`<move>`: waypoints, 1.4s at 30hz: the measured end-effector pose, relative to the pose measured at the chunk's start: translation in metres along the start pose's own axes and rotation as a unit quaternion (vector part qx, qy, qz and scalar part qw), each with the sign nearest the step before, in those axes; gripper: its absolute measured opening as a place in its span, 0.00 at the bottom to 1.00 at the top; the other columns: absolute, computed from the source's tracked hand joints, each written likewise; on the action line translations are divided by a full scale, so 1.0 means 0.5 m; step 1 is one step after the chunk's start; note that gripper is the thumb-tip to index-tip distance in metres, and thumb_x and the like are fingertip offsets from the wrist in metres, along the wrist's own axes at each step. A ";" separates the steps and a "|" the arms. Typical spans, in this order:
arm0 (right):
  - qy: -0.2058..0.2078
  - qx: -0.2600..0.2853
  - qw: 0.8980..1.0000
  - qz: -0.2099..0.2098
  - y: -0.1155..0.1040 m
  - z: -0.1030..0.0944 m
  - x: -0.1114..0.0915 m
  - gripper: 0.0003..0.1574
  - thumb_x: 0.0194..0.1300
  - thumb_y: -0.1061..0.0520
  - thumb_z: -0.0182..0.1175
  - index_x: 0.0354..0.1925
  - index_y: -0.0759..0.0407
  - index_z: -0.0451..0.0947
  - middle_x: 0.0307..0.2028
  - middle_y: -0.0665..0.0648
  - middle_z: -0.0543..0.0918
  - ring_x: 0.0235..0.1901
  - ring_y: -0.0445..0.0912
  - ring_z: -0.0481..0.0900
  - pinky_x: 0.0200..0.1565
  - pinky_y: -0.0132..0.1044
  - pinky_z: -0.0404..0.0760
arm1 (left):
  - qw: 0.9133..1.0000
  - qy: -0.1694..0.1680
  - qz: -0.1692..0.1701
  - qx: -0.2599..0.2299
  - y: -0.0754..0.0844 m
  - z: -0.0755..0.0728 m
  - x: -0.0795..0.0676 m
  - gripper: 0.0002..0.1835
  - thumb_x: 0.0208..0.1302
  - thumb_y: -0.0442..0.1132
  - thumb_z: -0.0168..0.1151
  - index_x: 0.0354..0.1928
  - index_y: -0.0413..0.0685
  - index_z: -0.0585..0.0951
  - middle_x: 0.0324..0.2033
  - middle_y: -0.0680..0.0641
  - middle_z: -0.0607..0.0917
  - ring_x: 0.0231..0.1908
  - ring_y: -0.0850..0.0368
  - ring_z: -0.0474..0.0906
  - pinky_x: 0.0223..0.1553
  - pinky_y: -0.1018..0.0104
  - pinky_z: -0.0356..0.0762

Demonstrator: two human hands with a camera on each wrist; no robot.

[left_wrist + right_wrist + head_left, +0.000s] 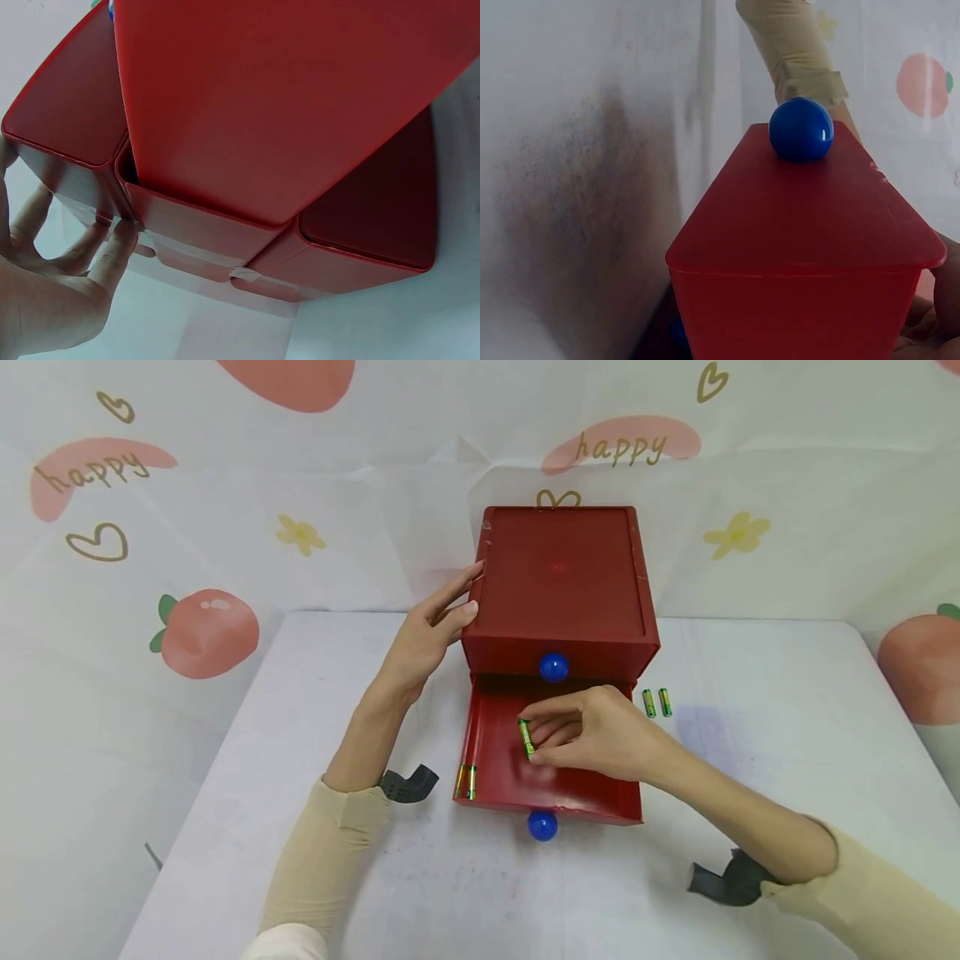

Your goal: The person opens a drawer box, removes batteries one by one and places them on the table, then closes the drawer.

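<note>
A red cabinet [566, 568] stands on the table with its lower drawer [555, 789] pulled out. My right hand [603, 735] is over this drawer, pinching a green and yellow battery [526, 739] between thumb and fingertips. Two similar batteries [471, 782] stand close together in the drawer's front left corner. On the cabinet's upper left side rests my left hand [427, 639], its fingers extended along the edge. The left wrist view shows the fingers [116, 251] at the cabinet's corner. In the right wrist view, the drawer's red front [802, 217] hides most of the right hand [941, 307].
Two more batteries [657, 702] lie on the white table [742, 710], right of the cabinet. Blue round knobs stick out from the upper drawer front [510, 653] and the open drawer. A patterned white cloth [405, 435] hangs behind the table.
</note>
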State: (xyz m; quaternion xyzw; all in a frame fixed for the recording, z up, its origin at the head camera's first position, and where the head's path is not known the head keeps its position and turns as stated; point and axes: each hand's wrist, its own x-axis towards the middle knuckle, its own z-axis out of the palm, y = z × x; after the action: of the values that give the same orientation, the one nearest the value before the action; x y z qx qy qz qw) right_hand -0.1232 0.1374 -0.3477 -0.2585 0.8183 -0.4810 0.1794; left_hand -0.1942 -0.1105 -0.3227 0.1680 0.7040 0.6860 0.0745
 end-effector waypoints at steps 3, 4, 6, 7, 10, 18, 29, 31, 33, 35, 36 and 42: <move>0.005 0.013 1.000 0.005 0.001 -0.005 -0.005 0.27 0.56 0.56 0.75 0.53 0.65 0.83 0.38 0.53 0.88 0.35 0.41 0.87 0.41 0.33 0.85 | 1.000 0.003 0.000 -0.003 0.000 -0.001 -0.001 0.28 0.74 0.40 0.54 0.74 0.53 0.66 0.70 0.51 0.69 0.64 0.52 0.71 0.65 0.55 0.69; 0.007 0.016 1.000 0.005 0.001 -0.007 -0.007 0.27 0.56 0.56 0.75 0.53 0.65 0.83 0.38 0.53 0.88 0.36 0.41 0.87 0.42 0.33 0.85 | 1.000 0.004 -0.001 -0.004 -0.001 -0.001 -0.001 0.28 0.74 0.40 0.54 0.74 0.53 0.66 0.69 0.52 0.69 0.64 0.53 0.71 0.65 0.55 0.69; 0.011 0.017 1.000 0.005 0.002 -0.012 -0.011 0.27 0.56 0.56 0.75 0.53 0.65 0.83 0.39 0.54 0.87 0.36 0.41 0.87 0.42 0.33 0.85 | 1.000 0.004 -0.001 -0.005 -0.001 -0.002 -0.002 0.28 0.74 0.40 0.54 0.74 0.53 0.66 0.69 0.52 0.69 0.64 0.53 0.71 0.65 0.55 0.69; 0.012 0.020 1.000 0.005 0.003 -0.014 -0.014 0.27 0.56 0.57 0.75 0.53 0.65 0.82 0.39 0.54 0.87 0.36 0.41 0.87 0.42 0.33 0.85 | 1.000 0.004 -0.001 -0.005 -0.001 -0.002 -0.002 0.28 0.74 0.40 0.54 0.74 0.53 0.66 0.69 0.52 0.69 0.64 0.53 0.71 0.65 0.55 0.68; 0.016 0.028 0.999 0.002 0.003 -0.021 -0.023 0.27 0.57 0.57 0.75 0.53 0.65 0.82 0.39 0.54 0.87 0.36 0.41 0.86 0.42 0.34 0.85 | 1.000 0.004 -0.003 -0.003 -0.002 -0.002 -0.002 0.28 0.74 0.40 0.54 0.74 0.54 0.66 0.69 0.51 0.69 0.64 0.53 0.71 0.66 0.55 0.68; 0.036 0.011 0.999 -0.009 0.008 -0.042 -0.050 0.25 0.57 0.60 0.74 0.54 0.62 0.83 0.40 0.51 0.87 0.38 0.42 0.85 0.42 0.34 0.85 | 1.000 0.003 -0.004 -0.003 -0.004 0.000 -0.001 0.28 0.74 0.40 0.54 0.74 0.53 0.66 0.70 0.51 0.69 0.63 0.52 0.71 0.65 0.54 0.68; 0.053 0.006 0.998 -0.025 0.021 -0.073 -0.082 0.23 0.59 0.60 0.72 0.54 0.59 0.83 0.41 0.50 0.86 0.39 0.44 0.85 0.42 0.31 0.84 | 1.000 0.001 -0.003 0.008 -0.001 -0.001 -0.003 0.28 0.74 0.40 0.55 0.74 0.54 0.66 0.70 0.51 0.69 0.63 0.51 0.72 0.66 0.54 0.68; 0.060 0.002 0.998 -0.025 0.023 -0.080 -0.088 0.23 0.60 0.61 0.72 0.54 0.58 0.83 0.40 0.50 0.86 0.38 0.44 0.85 0.42 0.30 0.83 | 1.000 0.001 -0.003 0.014 0.000 -0.001 -0.004 0.28 0.74 0.40 0.54 0.74 0.54 0.66 0.70 0.52 0.69 0.63 0.52 0.72 0.66 0.53 0.68; 0.063 0.003 0.998 -0.026 0.028 -0.086 -0.092 0.23 0.60 0.62 0.71 0.54 0.59 0.83 0.40 0.50 0.86 0.38 0.44 0.85 0.43 0.29 0.83 | 1.000 0.000 -0.002 0.014 0.001 -0.001 -0.004 0.28 0.74 0.40 0.54 0.74 0.54 0.66 0.70 0.52 0.69 0.63 0.52 0.72 0.66 0.54 0.68; 0.063 0.005 0.998 -0.025 0.035 -0.091 -0.096 0.23 0.59 0.63 0.71 0.54 0.59 0.83 0.40 0.50 0.86 0.38 0.44 0.85 0.43 0.30 0.83 | 1.000 -0.002 -0.001 0.012 0.002 0.000 -0.004 0.28 0.75 0.40 0.54 0.75 0.54 0.65 0.70 0.53 0.68 0.63 0.52 0.72 0.66 0.55 0.68; 0.063 0.006 0.998 -0.022 0.037 -0.093 -0.097 0.23 0.59 0.63 0.71 0.54 0.59 0.82 0.40 0.50 0.86 0.38 0.44 0.85 0.42 0.30 0.83 | 1.000 -0.002 -0.001 0.010 -0.002 -0.002 -0.001 0.28 0.75 0.40 0.53 0.75 0.54 0.65 0.70 0.53 0.68 0.63 0.52 0.72 0.66 0.55 0.68; 0.066 0.000 0.998 -0.025 0.052 -0.097 -0.105 0.23 0.59 0.63 0.71 0.54 0.60 0.82 0.39 0.51 0.86 0.38 0.44 0.85 0.41 0.29 0.83 | 1.000 -0.005 0.010 0.010 -0.044 -0.013 0.019 0.28 0.75 0.42 0.54 0.74 0.62 0.66 0.71 0.56 0.67 0.63 0.54 0.72 0.65 0.55 0.69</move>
State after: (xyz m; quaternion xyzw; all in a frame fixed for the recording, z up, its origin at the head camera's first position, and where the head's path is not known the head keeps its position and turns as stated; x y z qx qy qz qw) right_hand -0.1140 0.2125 -0.3452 -0.2467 0.8214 -0.5017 0.1130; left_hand -0.2082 -0.1136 -0.3431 0.1791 0.7089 0.6786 0.0701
